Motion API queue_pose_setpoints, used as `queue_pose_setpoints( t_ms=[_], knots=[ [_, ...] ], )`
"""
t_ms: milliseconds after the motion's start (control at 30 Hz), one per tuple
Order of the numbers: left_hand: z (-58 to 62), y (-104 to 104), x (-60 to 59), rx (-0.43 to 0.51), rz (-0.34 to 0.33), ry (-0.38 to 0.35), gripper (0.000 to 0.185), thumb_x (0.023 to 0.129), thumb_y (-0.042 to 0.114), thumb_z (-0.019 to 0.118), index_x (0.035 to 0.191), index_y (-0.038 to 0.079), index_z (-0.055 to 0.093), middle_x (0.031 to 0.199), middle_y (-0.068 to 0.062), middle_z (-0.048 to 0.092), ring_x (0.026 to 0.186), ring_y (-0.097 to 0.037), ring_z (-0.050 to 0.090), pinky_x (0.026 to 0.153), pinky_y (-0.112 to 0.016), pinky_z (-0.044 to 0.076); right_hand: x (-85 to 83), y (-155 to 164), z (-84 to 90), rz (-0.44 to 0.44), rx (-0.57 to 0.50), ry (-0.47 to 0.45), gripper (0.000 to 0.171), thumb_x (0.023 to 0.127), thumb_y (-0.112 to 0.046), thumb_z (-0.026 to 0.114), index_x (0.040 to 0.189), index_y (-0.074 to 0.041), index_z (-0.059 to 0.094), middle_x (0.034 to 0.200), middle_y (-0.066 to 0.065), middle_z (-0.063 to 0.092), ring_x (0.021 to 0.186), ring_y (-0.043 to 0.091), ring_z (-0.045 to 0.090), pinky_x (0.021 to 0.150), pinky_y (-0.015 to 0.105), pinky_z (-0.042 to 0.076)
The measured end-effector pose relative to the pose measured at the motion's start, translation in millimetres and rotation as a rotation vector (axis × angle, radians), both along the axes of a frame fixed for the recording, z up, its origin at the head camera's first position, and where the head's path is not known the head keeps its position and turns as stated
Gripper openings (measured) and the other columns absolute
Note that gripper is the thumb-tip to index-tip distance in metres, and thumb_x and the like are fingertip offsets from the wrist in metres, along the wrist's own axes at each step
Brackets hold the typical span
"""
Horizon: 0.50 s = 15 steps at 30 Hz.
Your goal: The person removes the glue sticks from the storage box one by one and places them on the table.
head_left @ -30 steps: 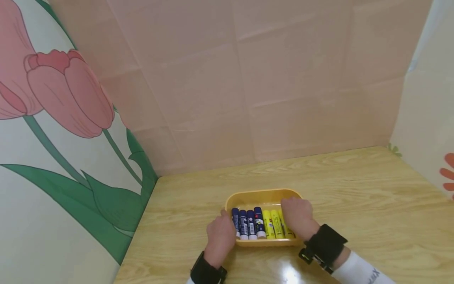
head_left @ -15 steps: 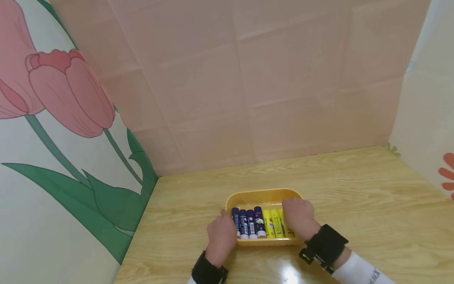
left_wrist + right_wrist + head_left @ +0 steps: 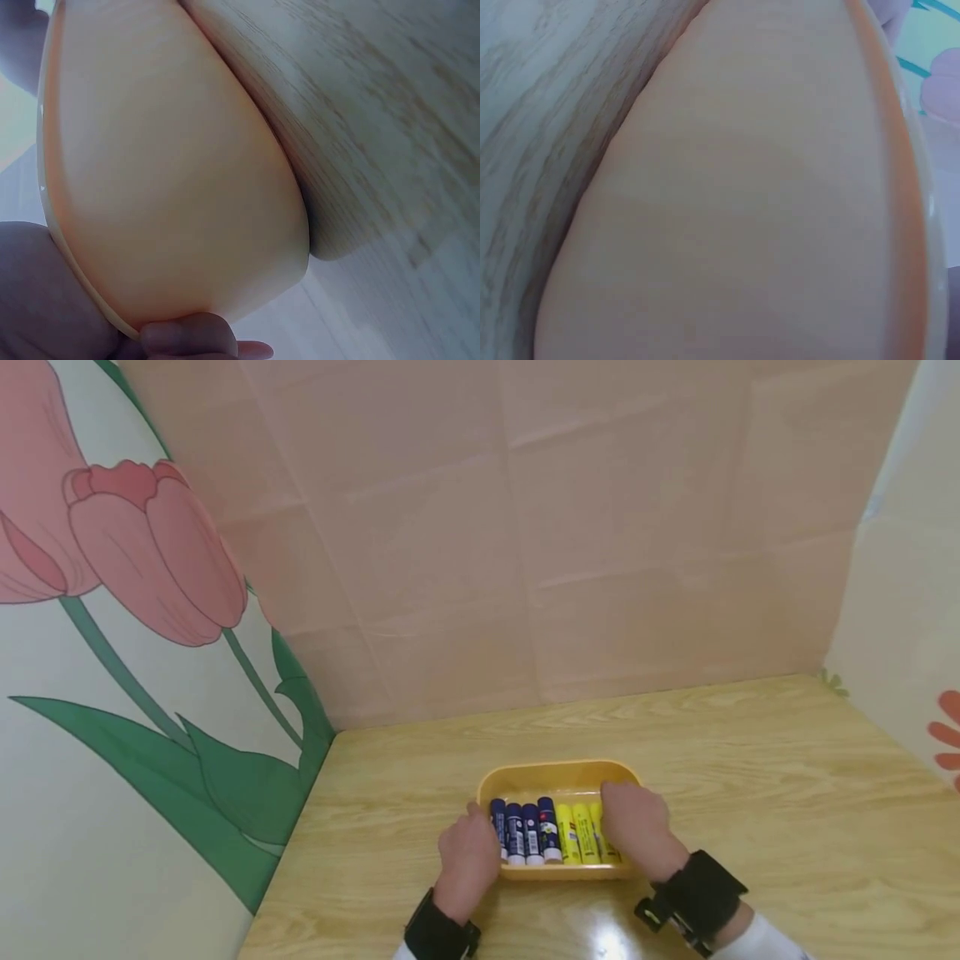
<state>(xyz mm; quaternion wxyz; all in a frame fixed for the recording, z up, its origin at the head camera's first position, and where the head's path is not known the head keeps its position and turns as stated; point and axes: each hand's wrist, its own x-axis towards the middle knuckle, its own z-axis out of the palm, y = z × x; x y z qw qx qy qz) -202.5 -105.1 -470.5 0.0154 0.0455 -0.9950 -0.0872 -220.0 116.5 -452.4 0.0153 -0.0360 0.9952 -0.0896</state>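
Note:
A shallow yellow plastic tray (image 3: 566, 874) sits on the table, with a row of sticks lying side by side inside. Several dark blue glue sticks (image 3: 532, 833) with pale ends fill the left part; yellow sticks (image 3: 583, 831) lie to their right. My left hand (image 3: 467, 854) grips the tray's left end, and its fingers (image 3: 191, 334) curl at the rim in the left wrist view. At the opposite end my right hand (image 3: 637, 827) holds the right rim, covering part of the last yellow stick. The tray's outer wall (image 3: 742, 187) fills most of the right wrist view.
The wood-grain table (image 3: 750, 760) extends around the tray. Behind it stands a pinkish paper-covered wall (image 3: 525, 543). A panel with painted tulips (image 3: 157, 552) borders the left side, and a pale panel (image 3: 907, 610) borders the right.
My right wrist has dropped slightly lower and to the right, its hand staying at the rim. The left hand, tray and sticks look the same; the head view has shifted a little.

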Motion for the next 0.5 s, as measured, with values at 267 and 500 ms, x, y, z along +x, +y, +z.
queue_pose_setpoints(
  t_ms=[267,500],
  knots=[
    [-3.0,-0.8,0.1,0.001,-0.006,0.000,0.042,0.099,0.020,0.058,0.129,-0.008,0.053,0.081,-0.014,0.061,0.067,-0.023,0.060,0.057,-0.039,0.050,6.2,3.1,1.9,0.009,-0.104,0.055,0.023,0.086,-0.001,0.060,0.108,0.005,0.061,0.078,0.014,0.059,0.068,0.025,0.058,0.054,0.042,0.048],
    [-2.1,-0.7,-1.8,0.019,-0.005,-0.001,0.040,0.099,0.020,0.058,0.128,-0.008,0.053,0.080,-0.014,0.060,0.066,-0.023,0.058,0.056,-0.038,0.049,8.1,7.2,0.8,0.017,-0.163,0.127,0.032,0.084,-0.001,0.062,0.114,0.009,0.059,0.077,0.018,0.061,0.066,0.027,0.060,0.054,0.043,0.049]
  ],
)
